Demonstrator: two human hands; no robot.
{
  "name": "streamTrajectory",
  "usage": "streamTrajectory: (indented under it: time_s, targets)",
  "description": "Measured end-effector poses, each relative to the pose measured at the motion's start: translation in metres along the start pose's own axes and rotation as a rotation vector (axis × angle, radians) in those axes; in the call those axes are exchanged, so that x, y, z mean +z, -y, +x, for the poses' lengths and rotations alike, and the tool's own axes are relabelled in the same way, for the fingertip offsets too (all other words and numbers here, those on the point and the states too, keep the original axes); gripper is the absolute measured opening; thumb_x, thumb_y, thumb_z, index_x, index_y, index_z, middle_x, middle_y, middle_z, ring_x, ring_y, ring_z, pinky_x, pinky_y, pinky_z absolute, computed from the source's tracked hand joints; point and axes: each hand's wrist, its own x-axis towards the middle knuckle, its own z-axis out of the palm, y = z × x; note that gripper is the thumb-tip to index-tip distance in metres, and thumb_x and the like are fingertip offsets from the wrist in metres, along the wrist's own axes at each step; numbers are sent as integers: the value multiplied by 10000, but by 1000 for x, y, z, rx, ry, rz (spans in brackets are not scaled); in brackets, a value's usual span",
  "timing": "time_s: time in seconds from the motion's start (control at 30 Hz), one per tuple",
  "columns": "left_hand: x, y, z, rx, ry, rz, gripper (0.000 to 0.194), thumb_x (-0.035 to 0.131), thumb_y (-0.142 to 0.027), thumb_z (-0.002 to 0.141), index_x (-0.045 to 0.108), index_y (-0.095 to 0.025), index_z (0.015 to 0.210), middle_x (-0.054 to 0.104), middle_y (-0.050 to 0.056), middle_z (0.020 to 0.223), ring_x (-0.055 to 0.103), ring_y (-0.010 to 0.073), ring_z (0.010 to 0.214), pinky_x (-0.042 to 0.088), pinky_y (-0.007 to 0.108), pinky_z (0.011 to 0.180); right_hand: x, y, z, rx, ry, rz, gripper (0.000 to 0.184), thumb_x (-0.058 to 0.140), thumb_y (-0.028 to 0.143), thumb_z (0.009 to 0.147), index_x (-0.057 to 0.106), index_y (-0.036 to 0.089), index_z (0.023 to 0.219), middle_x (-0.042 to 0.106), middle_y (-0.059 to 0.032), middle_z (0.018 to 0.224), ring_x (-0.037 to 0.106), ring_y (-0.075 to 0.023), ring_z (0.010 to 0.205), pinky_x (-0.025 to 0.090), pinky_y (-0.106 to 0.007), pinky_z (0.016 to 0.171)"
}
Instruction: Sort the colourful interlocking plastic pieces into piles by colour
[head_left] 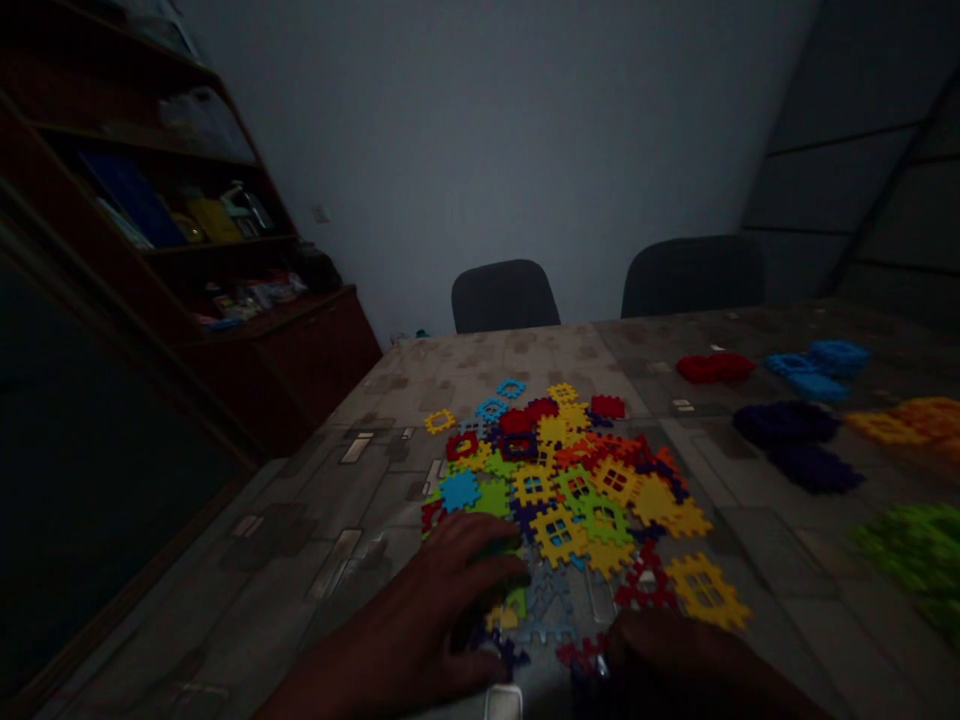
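The left hand (405, 620) lies arched, its fingers spread and curled down over a green piece (514, 603) at the near edge of a mixed heap of plastic lattice pieces (570, 490); shadow hides whether it has hold of anything. The right hand (667, 655) sits just beside the heap, dark and cut off by the bottom of the view, so how far it is open cannot be told. The heap lies mid-table (360, 520), its colours overlapping. Farther right, pieces already lie sorted by colour: a red pile (714, 367), a blue pile (819, 368), a purple pile (787, 425), an orange pile (907, 425) and a green pile (919, 560), this last blurred and cut off. Much remains mixed, its lower layers hidden.
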Motion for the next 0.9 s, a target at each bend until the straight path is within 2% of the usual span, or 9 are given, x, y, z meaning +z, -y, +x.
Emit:
streamTrajectory:
  time_s: [0.07, 0.1, 0.17, 0.23, 0.33, 0.43, 0.63, 0.8, 0.9]
  targets:
    - [4, 0, -2, 50, 38, 47, 772, 819, -591, 904, 479, -361, 1558, 467, 122, 1679, 435, 401, 1540, 438, 656, 1197, -11, 4, 1, -7, 3, -24, 105, 682, 252, 972, 706, 257, 1074, 770, -5, 985, 722, -179, 853, 570, -280, 731]
    - [7, 1, -2, 72, 52, 63, 820, 785, -636, 914, 425, -357, 1597, 416, 134, 1709, 386, 413, 1567, 403, 693, 1206, -16, 6, 3, -10, 9, -45, 199, 676, 179, 920, 700, 279, 1090, 784, -7, 1004, 730, -191, 885, 559, -275, 751]
    - [13, 3, -1, 95, 93, 80, 829, 712, -667, 954, 364, -340, 1631, 360, 154, 1733, 325, 413, 1595, 367, 728, 1209, -26, 11, 10, -7, 30, -92, 347, 657, 99, 826, 682, 287, 1117, 797, -21, 1040, 740, -212, 918, 544, -282, 782]
    - [19, 8, 2, 78, 118, 100, 753, 690, -612, 995, 384, -320, 1618, 353, 162, 1735, 289, 408, 1610, 326, 754, 1216, -33, 16, 18, 22, 66, -134, 378, 644, 94, 787, 663, 276, 1117, 800, -34, 1046, 746, -230, 921, 531, -299, 787]
    - [28, 16, 6, 34, 86, 146, 669, 740, -478, 1002, 446, -306, 1578, 401, 164, 1712, 310, 399, 1604, 248, 771, 1241, -41, 22, 30, 78, 126, -155, 302, 619, 153, 828, 644, 276, 1102, 800, -43, 1046, 748, -244, 928, 504, -299, 753]
    - [33, 23, 7, 5, 50, 178, 692, 773, -394, 988, 433, -299, 1583, 417, 173, 1702, 331, 390, 1597, 224, 768, 1250, -45, 27, 39, 111, 140, -172, 218, 544, 194, 936, 646, 256, 1118, 795, -74, 1070, 754, -251, 954, 508, -312, 772]
    - [34, 24, 7, -23, 38, 178, 655, 778, -335, 985, 465, -284, 1559, 421, 182, 1698, 345, 403, 1589, 234, 787, 1234, -48, 28, 42, 180, 117, -124, 307, 455, 184, 1018, 650, 216, 1253, 776, -128, 1215, 747, -290, 1095, 549, -419, 917]
    - [30, 23, 3, -3, 68, 131, 709, 772, -424, 984, 417, -323, 1589, 375, 142, 1731, 282, 378, 1618, 175, 753, 1271, -47, 22, 36, 87, 105, -124, 394, 566, 221, 970, 627, 250, 1358, 739, -140, 1356, 728, -308, 1184, 569, -452, 967]
    - [28, 21, 5, -11, 89, 151, 633, 753, -376, 1003, 455, -311, 1558, 392, 139, 1723, 295, 375, 1614, 201, 769, 1259, -42, 19, 37, 14, 75, -172, 375, 587, 203, 957, 669, 247, 1321, 740, -146, 1370, 739, -313, 1181, 590, -435, 951]
